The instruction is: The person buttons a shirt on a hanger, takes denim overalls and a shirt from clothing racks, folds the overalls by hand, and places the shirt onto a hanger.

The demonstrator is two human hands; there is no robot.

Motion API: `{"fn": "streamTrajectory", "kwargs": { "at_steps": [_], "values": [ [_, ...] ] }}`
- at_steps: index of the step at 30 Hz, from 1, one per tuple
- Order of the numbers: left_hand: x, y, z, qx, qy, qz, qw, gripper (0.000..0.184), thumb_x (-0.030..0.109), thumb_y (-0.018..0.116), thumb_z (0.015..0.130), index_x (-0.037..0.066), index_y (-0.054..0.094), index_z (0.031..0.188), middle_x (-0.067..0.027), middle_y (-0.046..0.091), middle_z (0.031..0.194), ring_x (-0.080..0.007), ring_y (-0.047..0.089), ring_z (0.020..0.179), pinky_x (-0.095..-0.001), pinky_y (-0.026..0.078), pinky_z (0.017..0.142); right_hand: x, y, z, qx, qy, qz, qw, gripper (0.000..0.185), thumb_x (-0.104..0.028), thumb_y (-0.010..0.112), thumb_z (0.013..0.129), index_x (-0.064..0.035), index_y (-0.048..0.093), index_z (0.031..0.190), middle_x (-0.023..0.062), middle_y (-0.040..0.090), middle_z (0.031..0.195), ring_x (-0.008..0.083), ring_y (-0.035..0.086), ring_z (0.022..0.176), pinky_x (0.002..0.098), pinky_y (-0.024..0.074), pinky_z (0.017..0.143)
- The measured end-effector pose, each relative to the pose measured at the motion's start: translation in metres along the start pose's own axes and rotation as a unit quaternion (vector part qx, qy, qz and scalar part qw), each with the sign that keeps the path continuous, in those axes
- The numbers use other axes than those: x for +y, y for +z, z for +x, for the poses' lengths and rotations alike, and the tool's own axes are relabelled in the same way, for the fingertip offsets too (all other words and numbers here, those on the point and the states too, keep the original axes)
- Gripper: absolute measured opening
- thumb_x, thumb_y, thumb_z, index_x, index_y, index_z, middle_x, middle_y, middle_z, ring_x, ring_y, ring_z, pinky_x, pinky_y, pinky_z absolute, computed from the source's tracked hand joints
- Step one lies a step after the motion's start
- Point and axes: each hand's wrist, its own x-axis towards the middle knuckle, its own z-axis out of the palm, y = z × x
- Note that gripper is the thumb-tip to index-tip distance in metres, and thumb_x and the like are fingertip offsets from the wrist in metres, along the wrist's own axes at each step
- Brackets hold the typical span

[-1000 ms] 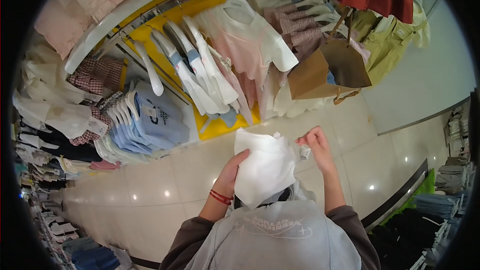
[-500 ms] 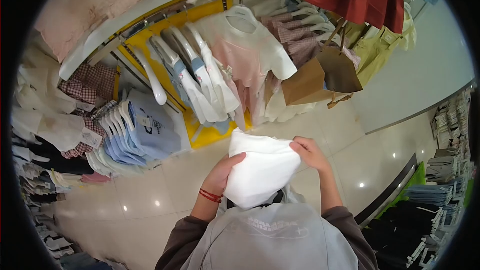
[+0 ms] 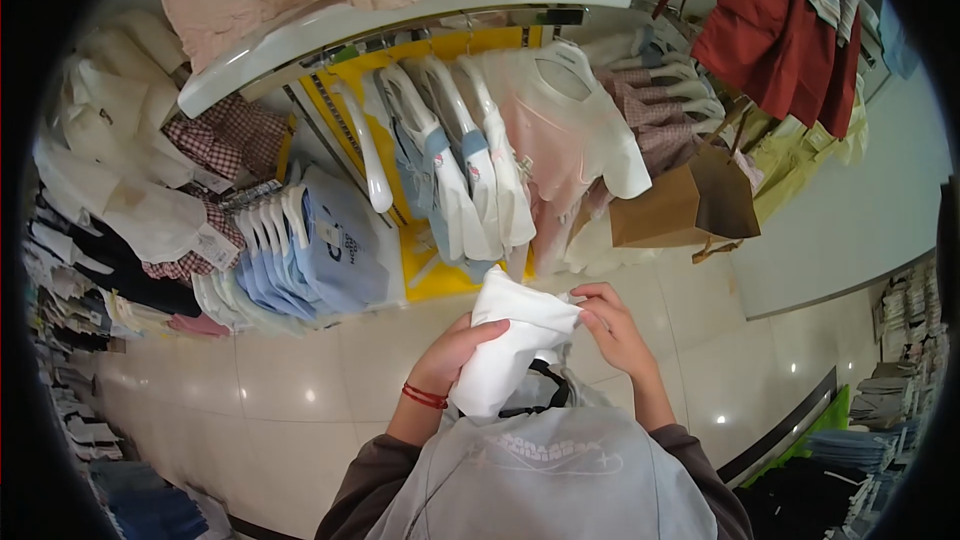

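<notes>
A folded white garment (image 3: 510,340) is held up in front of my chest; its exact kind does not show. My left hand (image 3: 455,355), with red cords at the wrist, grips its left side, the thumb lying on top and the other fingers hidden underneath. At the upper right corner, my right hand (image 3: 612,325) pinches the edge of the cloth between thumb and fingers. Below the cloth, a black strap (image 3: 540,395) shows against my grey top (image 3: 540,470).
Ahead stands a clothes rack with white tops (image 3: 490,185) and a pink-and-white top (image 3: 560,130). Blue shirts (image 3: 335,250) hang left of it. A brown paper bag (image 3: 690,202) hangs at the right. Dark clothes (image 3: 800,495) fill a low rack at lower right.
The white garment has become narrower, its right part drawn in, and now tilts. My right hand's fingers have shifted along its edge. The view has turned, so the racks sit lower and further right.
</notes>
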Motion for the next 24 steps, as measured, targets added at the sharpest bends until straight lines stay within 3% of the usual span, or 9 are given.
{"fn": "streamTrajectory", "kwargs": {
  "at_steps": [3,6,9,12,15,18,21,24],
  "values": [
    [0.009,-0.004,-0.004,-0.003,0.000,0.049,0.999,0.050,0.014,0.057,0.083,-0.003,0.038,0.125,-0.0120,0.054,0.113,-0.0177,0.056,0.098,-0.0287,0.046,0.083,-0.001,0.002,0.001,0.006,0.160,0.088,0.983,0.016,-0.012,0.047,0.088,0.0014,0.056,0.088,0.0078,0.054,0.075,0.0145,0.050,0.066,0.0262,0.0414,0.064],
    [0.015,-0.008,-0.011,-0.037,-0.016,0.007,0.999,0.056,0.007,0.057,0.079,-0.003,0.033,0.129,-0.0161,0.049,0.122,-0.0249,0.052,0.107,-0.0348,0.042,0.092,-0.008,0.002,0.013,-0.018,0.216,0.109,0.970,0.016,-0.012,0.046,0.089,0.0009,0.054,0.085,0.0063,0.052,0.069,0.0114,0.047,0.064,0.0244,0.0398,0.062],
    [0.009,-0.018,-0.012,-0.053,0.018,-0.092,0.994,0.054,0.010,0.055,0.081,-0.003,0.033,0.129,-0.0143,0.050,0.120,-0.0226,0.053,0.105,-0.0328,0.044,0.089,0.006,0.011,0.020,0.016,0.199,0.119,0.973,0.015,-0.013,0.047,0.088,0.0005,0.052,0.084,0.0049,0.052,0.070,0.0105,0.046,0.064,0.0232,0.0386,0.061],
    [0.003,-0.025,-0.009,-0.037,0.030,-0.207,0.977,0.054,0.018,0.051,0.084,-0.002,0.032,0.130,-0.0171,0.047,0.123,-0.0275,0.051,0.108,-0.0368,0.041,0.093,0.026,0.026,0.028,0.166,0.107,0.029,0.980,0.013,-0.014,0.049,0.087,-0.0016,0.050,0.091,0.0045,0.053,0.082,0.0099,0.045,0.070,0.0234,0.0388,0.064],
    [0.005,-0.029,-0.004,-0.045,0.102,-0.270,0.956,0.056,0.027,0.047,0.085,-0.002,0.031,0.130,-0.0193,0.045,0.125,-0.0306,0.049,0.110,-0.0395,0.039,0.096,0.042,0.027,0.010,0.211,0.154,0.122,0.958,0.026,-0.023,0.050,0.089,-0.0040,0.044,0.105,0.0071,0.050,0.099,0.0126,0.048,0.086,0.0236,0.0404,0.074],
    [0.001,-0.037,0.004,-0.105,0.148,-0.311,0.933,0.058,0.031,0.045,0.086,-0.002,0.030,0.130,-0.0200,0.043,0.126,-0.0315,0.047,0.112,-0.0401,0.038,0.096,0.009,0.021,-0.002,0.073,0.265,0.420,0.865,0.047,-0.036,0.050,0.089,-0.0052,0.034,0.121,0.0099,0.044,0.119,0.0170,0.047,0.104,0.0273,0.0393,0.087],
    [-0.002,-0.031,0.012,-0.106,0.065,-0.291,0.948,0.057,0.031,0.046,0.086,-0.002,0.030,0.130,-0.0199,0.045,0.125,-0.0310,0.048,0.111,-0.0399,0.038,0.095,-0.013,0.041,-0.004,-0.018,0.255,0.561,0.787,0.064,-0.044,0.048,0.087,-0.0031,0.025,0.131,0.0116,0.038,0.130,0.0197,0.043,0.115,0.0309,0.0365,0.096],
    [-0.008,-0.028,0.024,-0.100,-0.046,-0.228,0.967,0.056,0.031,0.046,0.086,-0.002,0.032,0.129,-0.0197,0.047,0.123,-0.0300,0.050,0.109,-0.0395,0.039,0.095,-0.004,0.061,-0.014,-0.015,0.323,0.565,0.759,0.069,-0.041,0.052,0.087,-0.0015,0.020,0.135,0.0114,0.034,0.134,0.0193,0.042,0.116,0.0327,0.0364,0.096]
  ]
}}
